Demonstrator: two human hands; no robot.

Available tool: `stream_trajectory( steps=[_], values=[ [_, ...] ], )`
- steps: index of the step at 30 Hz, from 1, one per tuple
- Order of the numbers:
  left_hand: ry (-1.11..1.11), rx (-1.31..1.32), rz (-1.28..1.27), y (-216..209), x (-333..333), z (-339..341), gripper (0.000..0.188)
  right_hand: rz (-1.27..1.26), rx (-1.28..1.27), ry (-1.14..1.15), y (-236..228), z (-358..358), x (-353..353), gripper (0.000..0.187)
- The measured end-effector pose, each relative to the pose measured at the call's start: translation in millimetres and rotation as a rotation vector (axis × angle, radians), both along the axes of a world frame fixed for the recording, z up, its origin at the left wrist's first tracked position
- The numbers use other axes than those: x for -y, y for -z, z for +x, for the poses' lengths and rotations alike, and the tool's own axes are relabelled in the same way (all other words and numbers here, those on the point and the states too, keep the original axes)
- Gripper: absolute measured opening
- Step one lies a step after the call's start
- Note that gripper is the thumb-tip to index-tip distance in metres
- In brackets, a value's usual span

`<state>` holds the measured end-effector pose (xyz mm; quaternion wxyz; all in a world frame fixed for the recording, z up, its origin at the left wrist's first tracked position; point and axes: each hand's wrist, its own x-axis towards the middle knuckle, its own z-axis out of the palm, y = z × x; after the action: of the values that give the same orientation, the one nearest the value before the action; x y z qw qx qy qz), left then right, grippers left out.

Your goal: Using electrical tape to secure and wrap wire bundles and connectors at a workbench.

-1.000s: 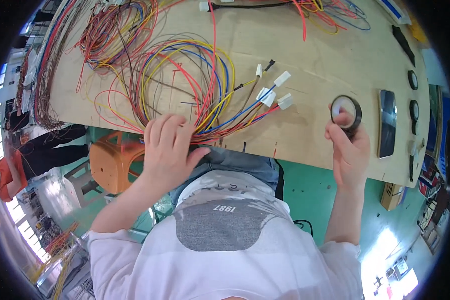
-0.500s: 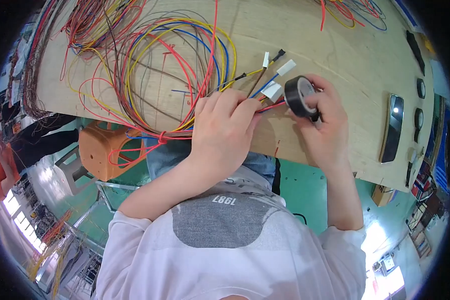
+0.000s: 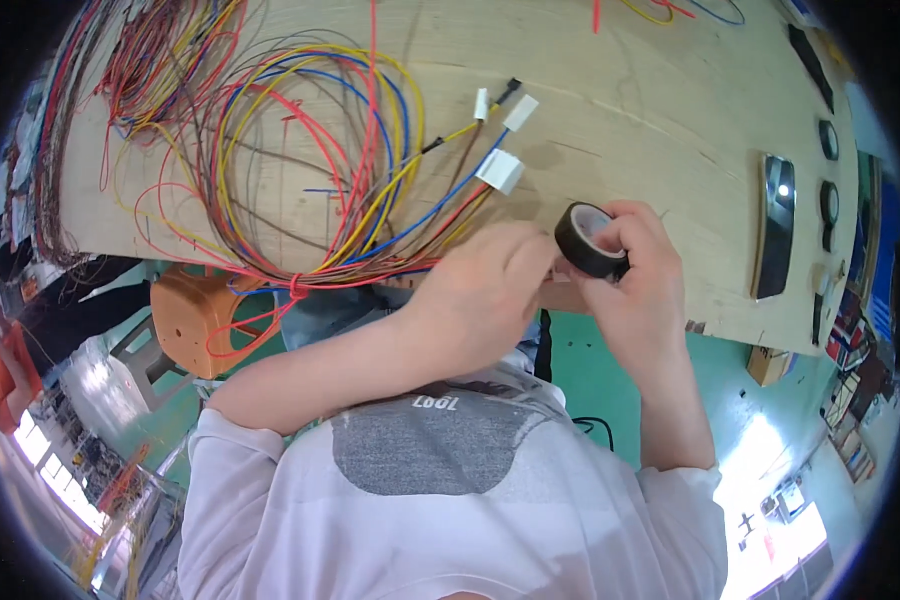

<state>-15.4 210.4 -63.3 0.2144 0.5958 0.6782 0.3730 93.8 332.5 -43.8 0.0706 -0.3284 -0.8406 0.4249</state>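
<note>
My right hand (image 3: 635, 275) grips a roll of black tape (image 3: 582, 245), its fingers through and around the ring. Close beside the roll, my left hand (image 3: 490, 285) is closed with the fingertips turned toward the tape; whatever they pinch is hidden. Just past my left hand lies a wire harness (image 3: 407, 110), coiled in red, yellow, blue and brown loops. Its wire ends fan out to a white block connector (image 3: 501, 172), two smaller white connectors (image 3: 521, 113) and a black connector (image 3: 511, 87). A red wire tie (image 3: 298, 288) binds the coil near the table's front edge.
More wire bundles (image 3: 150, 75) lie at the far left of the wooden table (image 3: 670, 130). On the right are a dark, shiny phone-like slab (image 3: 774, 228) and more black tape rolls (image 3: 829, 203). An orange stool (image 3: 185, 320) stands below the left edge. Another person (image 3: 12, 365) is at far left.
My left hand has let go of the wires and moved right and nearer to me, beside the tape. The wire ends now lie loose. The tape roll has come slightly closer to me.
</note>
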Motion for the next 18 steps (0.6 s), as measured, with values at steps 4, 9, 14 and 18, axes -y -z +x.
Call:
stream_trajectory(
  steps=[4, 9, 14, 18],
  values=[
    [0.015, 0.059, -0.047, -1, -7, -6, 0.02, -0.271, -0.03, 0.163, -11, 20, -7, 0.023],
    [-0.029, 0.062, -0.054, -3, -6, -2, 0.017, -0.905, -0.069, 0.396, -42, 49, 3, 0.032],
    [-0.053, 0.294, -0.091, -2, -3, -7, 0.017, -0.234, 0.075, 0.014, -42, 49, 29, 0.025],
    [0.026, 0.459, -0.108, -8, 0, -16, 0.017, -0.079, 0.017, -0.037, -37, 46, 37, 0.026]
  ],
)
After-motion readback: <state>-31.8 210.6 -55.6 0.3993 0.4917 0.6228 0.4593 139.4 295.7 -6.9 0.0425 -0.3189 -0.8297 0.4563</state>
